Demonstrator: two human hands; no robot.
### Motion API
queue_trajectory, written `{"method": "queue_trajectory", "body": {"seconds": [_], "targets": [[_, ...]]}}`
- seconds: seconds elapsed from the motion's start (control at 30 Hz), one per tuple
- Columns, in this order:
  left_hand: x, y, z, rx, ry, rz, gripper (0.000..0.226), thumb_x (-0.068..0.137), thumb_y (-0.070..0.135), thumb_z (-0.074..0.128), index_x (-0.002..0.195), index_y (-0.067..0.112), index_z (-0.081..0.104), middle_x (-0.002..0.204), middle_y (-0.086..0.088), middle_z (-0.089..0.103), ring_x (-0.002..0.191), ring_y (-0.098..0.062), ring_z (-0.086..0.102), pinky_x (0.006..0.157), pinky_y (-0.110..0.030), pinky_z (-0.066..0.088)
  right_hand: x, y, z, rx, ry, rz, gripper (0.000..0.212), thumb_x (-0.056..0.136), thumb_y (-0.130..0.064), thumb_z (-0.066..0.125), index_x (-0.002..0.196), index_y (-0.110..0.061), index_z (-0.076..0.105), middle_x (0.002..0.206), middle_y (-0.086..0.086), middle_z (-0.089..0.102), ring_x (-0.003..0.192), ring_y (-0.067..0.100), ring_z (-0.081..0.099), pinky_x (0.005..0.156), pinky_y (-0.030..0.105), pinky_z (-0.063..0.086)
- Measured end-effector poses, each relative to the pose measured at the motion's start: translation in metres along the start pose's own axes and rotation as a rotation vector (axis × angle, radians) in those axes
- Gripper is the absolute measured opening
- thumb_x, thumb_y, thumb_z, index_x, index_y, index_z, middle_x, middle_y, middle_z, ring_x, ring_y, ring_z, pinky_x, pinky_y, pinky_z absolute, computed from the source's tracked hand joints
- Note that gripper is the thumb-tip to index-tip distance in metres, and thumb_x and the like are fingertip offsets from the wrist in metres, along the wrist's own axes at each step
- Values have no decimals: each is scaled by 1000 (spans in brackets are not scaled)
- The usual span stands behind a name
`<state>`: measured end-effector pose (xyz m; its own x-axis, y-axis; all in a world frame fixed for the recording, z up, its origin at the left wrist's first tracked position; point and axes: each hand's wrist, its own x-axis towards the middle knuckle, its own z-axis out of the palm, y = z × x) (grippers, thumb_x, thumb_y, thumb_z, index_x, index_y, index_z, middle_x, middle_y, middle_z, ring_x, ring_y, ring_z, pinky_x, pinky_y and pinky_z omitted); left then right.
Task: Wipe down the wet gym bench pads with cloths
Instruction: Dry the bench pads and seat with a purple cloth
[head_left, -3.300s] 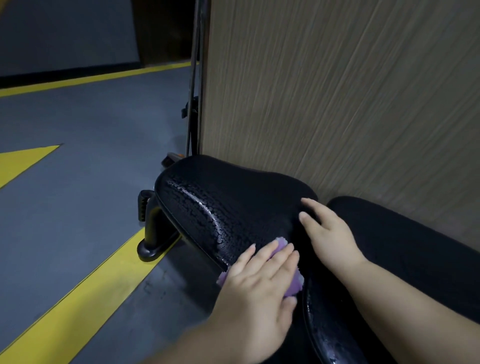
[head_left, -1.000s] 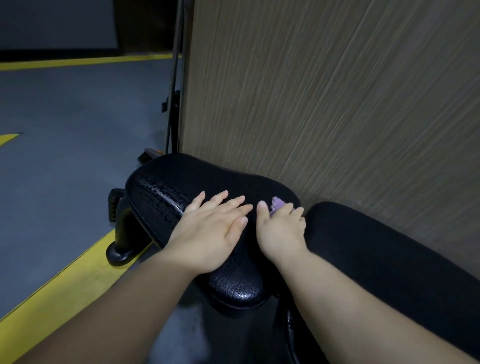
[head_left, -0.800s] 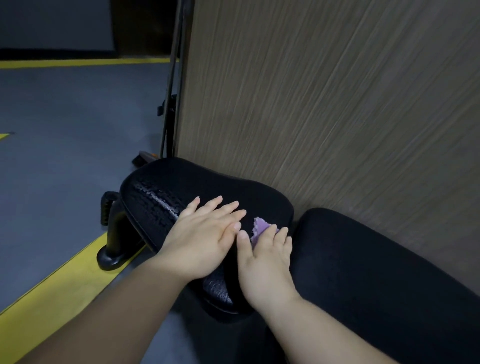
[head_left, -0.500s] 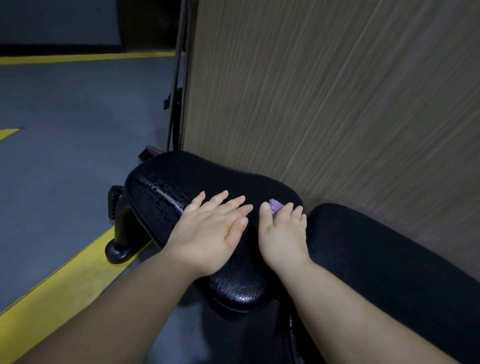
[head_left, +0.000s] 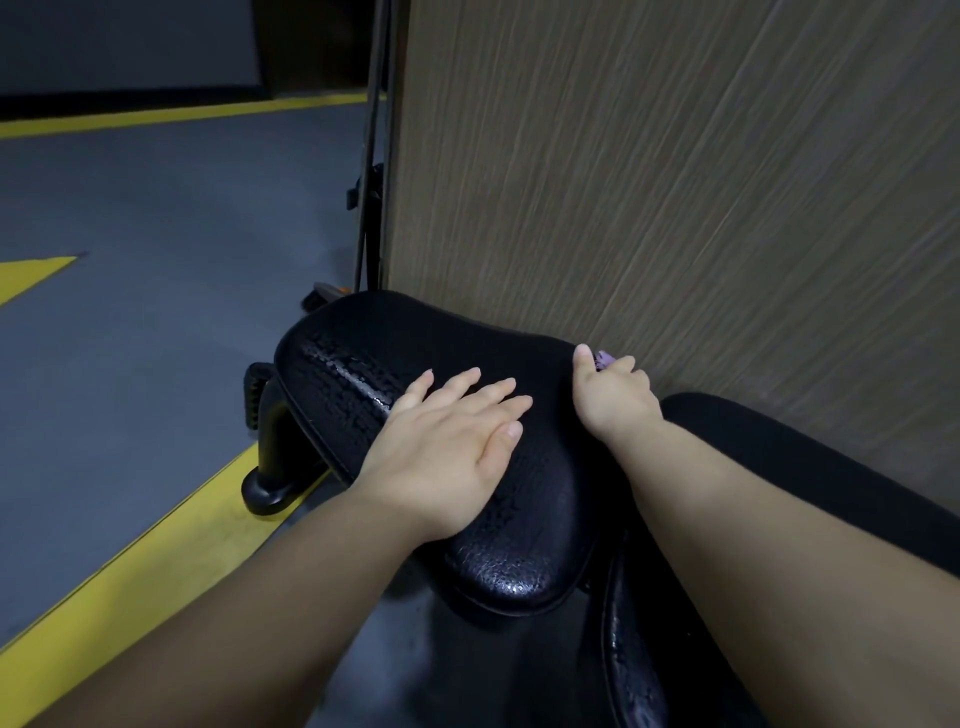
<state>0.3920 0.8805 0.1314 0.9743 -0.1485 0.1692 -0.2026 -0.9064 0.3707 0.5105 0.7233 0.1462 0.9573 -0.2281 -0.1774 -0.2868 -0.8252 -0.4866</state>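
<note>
- The right hand had its fingers curled down over a purple cloth, pressing it onto the far right corner of the seat pad; the thumb stuck out to the left along the pad's back edge
- Only a small tuft of the cloth showed, between thumb and knuckles (the rest was hidden under the hand), so how it was folded could not be told
- The left hand lay flat on the same pad, palm down, fingers straight and slightly spread, holding nothing; a stretch of bare black vinyl separated it from the right hand
- The seat pad was black, rounded and crackle-textured; its left part, beyond the left hand's fingers, shone with beads of water, and its near rim glistened too
- Just to the right, across a narrow gap, lay a long pad, black and dull on top, running toward the lower right beside the right forearm; a glossy, wet-looking edge at the bottom of the view appeared to belong to it
- Behind both pads, just beside the right hand, stood a wood-grain panel
- Under the seat pad's left end a black frame leg curved down to a rounded foot at the edge of a yellow stripe on the grey floor
- Thin black poles rose along the panel's left edge
</note>
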Motion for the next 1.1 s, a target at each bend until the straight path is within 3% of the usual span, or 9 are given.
{"method": "queue_trajectory", "body": {"seconds": [0.13,0.23,0.47,0.83,1.03,1.1], "targets": [[0,1,-1,-19,-1,-5,66,91,49,-1,149,43,27,157,26,18,147,0,1,119,-32,-8,-36,5,8,-157,21,-68,76,99,-55,20,151,0,13,156,21,14,144,37,15,118,43,13],[-1,0,0,-27,14,5,74,86,54,-10,149,43,27,157,26,18,147,0,2,119,-31,-8,-75,14,15,-219,8,-178,78,100,-54,18,152,1,2,160,20,0,147,33,-4,120,40,-1],[-1,0,1,-20,23,2,84,79,55,-16,149,42,28,157,26,18,147,0,2,119,-31,-8,-110,17,14,-216,-47,-235,77,100,-53,19,152,-1,-3,159,20,-11,146,31,-16,119,38,-9],[-2,0,1,0,25,-5,83,79,55,-17,149,43,26,157,26,18,147,-1,1,119,-32,-8,-31,10,9,-197,-18,-164,81,96,-59,15,152,-1,7,160,20,4,147,34,-1,120,43,1],[-1,0,-1,23,9,-4,84,78,54,-19,150,44,22,157,26,15,147,-2,-1,118,-32,-9,17,3,-2,-100,-44,-99,75,95,-60,13,148,-10,31,148,17,34,134,35,34,110,42,25],[-1,0,-1,15,5,-7,83,78,54,-18,150,44,23,157,26,15,147,-1,-1,118,-31,-10,24,0,-10,66,-88,-45,68,97,-56,20,137,-8,47,136,17,47,122,32,49,104,41,39]]}}
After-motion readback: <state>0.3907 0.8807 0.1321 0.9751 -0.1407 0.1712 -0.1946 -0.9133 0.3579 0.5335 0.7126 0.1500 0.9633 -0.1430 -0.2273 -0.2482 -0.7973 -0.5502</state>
